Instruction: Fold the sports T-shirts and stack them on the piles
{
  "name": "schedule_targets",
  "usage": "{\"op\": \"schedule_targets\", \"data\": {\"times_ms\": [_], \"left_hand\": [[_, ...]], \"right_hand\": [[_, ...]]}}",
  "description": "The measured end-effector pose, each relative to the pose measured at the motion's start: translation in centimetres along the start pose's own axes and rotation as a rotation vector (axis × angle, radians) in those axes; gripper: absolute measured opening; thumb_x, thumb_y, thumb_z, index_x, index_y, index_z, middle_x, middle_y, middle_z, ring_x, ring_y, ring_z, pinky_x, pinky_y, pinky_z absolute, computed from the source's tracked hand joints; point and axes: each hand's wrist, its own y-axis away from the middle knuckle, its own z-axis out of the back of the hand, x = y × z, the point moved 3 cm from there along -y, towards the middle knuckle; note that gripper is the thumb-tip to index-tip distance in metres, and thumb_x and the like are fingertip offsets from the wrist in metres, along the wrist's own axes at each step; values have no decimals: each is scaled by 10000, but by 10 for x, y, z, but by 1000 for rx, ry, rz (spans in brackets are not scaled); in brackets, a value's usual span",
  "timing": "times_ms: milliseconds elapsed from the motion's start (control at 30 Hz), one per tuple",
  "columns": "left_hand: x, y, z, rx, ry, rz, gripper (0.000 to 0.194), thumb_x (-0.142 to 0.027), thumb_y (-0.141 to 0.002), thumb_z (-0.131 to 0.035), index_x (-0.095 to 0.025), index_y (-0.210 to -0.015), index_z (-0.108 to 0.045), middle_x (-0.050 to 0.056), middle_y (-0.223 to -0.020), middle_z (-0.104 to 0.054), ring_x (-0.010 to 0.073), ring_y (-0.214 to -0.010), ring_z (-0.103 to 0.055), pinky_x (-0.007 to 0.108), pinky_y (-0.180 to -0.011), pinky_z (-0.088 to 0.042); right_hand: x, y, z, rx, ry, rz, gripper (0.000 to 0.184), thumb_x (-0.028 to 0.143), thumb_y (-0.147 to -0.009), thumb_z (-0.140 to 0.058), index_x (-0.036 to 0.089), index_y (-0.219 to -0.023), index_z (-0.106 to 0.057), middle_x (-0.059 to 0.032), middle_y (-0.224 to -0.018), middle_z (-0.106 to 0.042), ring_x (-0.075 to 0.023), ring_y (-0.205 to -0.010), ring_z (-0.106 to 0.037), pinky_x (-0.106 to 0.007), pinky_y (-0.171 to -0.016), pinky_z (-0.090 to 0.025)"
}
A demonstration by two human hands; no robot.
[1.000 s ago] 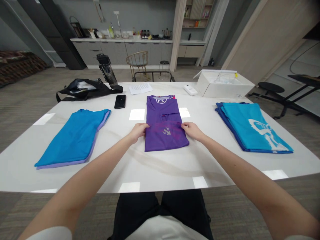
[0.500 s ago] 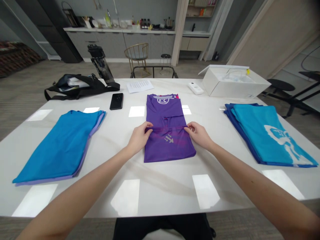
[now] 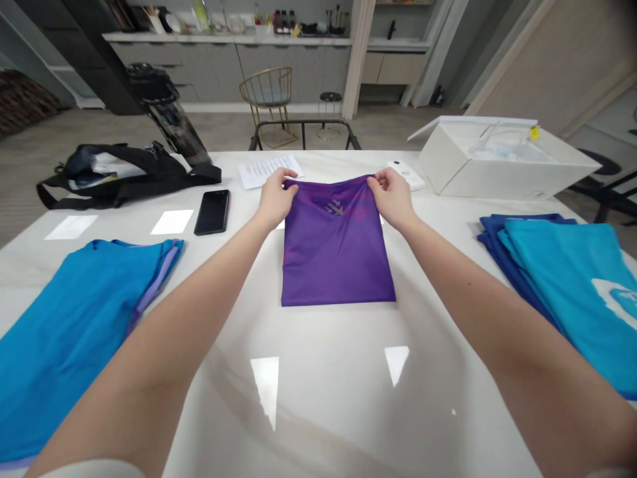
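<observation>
A purple shirt [image 3: 337, 259] lies folded into a rectangle in the middle of the white table [image 3: 328, 392]. My left hand [image 3: 276, 196] pinches its far left corner. My right hand [image 3: 393, 192] pinches its far right corner. Both hands are closed on the folded-over edge, held at the far end of the shirt. A small grey arrow print shows near that edge.
A folded blue shirt pile [image 3: 64, 332] lies at the left, another teal and dark blue pile [image 3: 572, 285] at the right. A black phone [image 3: 212, 211], black bag [image 3: 114, 174], printed paper [image 3: 266, 169] and open white box [image 3: 502, 162] sit further back.
Both hands carried the shirt's near half away from me and over its far half, so the shirt is now folded shorter. The camera has tilted and moved closer to the table.
</observation>
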Motion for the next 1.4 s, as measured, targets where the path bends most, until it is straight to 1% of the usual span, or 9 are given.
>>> {"op": "schedule_targets", "data": {"times_ms": [100,200,367,600,767,1000,1133,1233,1400], "left_hand": [[55,-18,-23,74,95,274,353,-80,-750,-652,-169,-1089,-604,31,-858,-659,165,-737,-633,313,-746,-528],[76,-19,-28,15,52,295,355,-86,-745,-655,-172,-1087,-612,27,-830,-654,171,-717,-625,320,-739,-520],[58,-33,-27,-89,-35,11,345,-136,-822,-611,-227,-1156,-616,13,-911,-654,170,-825,-635,324,-851,-514],[41,-32,-42,-151,-360,49,541,-100,-849,-569,-160,-1384,-516,182,-1366,-577,316,-1286,-557,490,-1123,-409],[11,-5,-71,100,-534,-309,462,-158,-968,-431,-156,-1418,-534,177,-1570,-449,309,-1468,-401,507,-1221,-298],[40,5,-84,272,-711,-29,608,-520,-1015,-411,-195,-1525,-469,164,-1642,-368,368,-1542,-283,633,-1245,-156],[28,12,-77,172,-795,-129,650,-464,-1034,-347,-136,-1595,-344,159,-1685,-271,339,-1573,-203,592,-1273,-84],[17,18,-84,294,-822,-245,616,-390,-1058,-244,-134,-1615,-298,106,-1705,-234,264,-1583,-185,487,-1290,-143],[34,19,-88,399,-883,-71,646,-486,-1055,-194,-193,-1612,-335,83,-1696,-269,261,-1573,-224,489,-1289,-151]], "right_hand": [[-31,-17,-42,104,90,-147,152,339,-952,-566,201,-896,-597,-56,-831,-671,-219,-787,-591,-349,-779,-456],[-47,-13,-60,157,149,-199,128,330,-931,-587,210,-892,-609,-71,-839,-691,-249,-803,-605,-358,-779,-446],[-49,-19,-53,76,138,-159,166,372,-962,-542,221,-996,-602,-47,-812,-682,-251,-796,-610,-359,-787,-434],[-45,-29,-61,116,289,-168,248,394,-980,-516,206,-1116,-605,-147,-1126,-656,-319,-1049,-578,-471,-907,-440],[-21,-11,-72,102,407,-132,362,395,-1030,-410,184,-1275,-574,-219,-1326,-549,-389,-1229,-486,-604,-993,-385],[-19,0,-87,217,438,-59,427,367,-1029,-392,180,-1372,-566,-207,-1454,-529,-372,-1257,-517,-588,-1039,-376],[-6,2,-80,137,443,50,502,309,-1040,-332,145,-1493,-476,-189,-1639,-335,-356,-1442,-380,-580,-1134,-319],[9,10,-88,256,428,193,524,316,-1065,-271,169,-1538,-441,-132,-1670,-308,-296,-1523,-280,-550,-1213,-229],[-1,20,-103,455,474,34,594,488,-1078,-229,236,-1587,-402,-89,-1672,-321,-312,-1542,-253,-584,-1235,-174]]}}
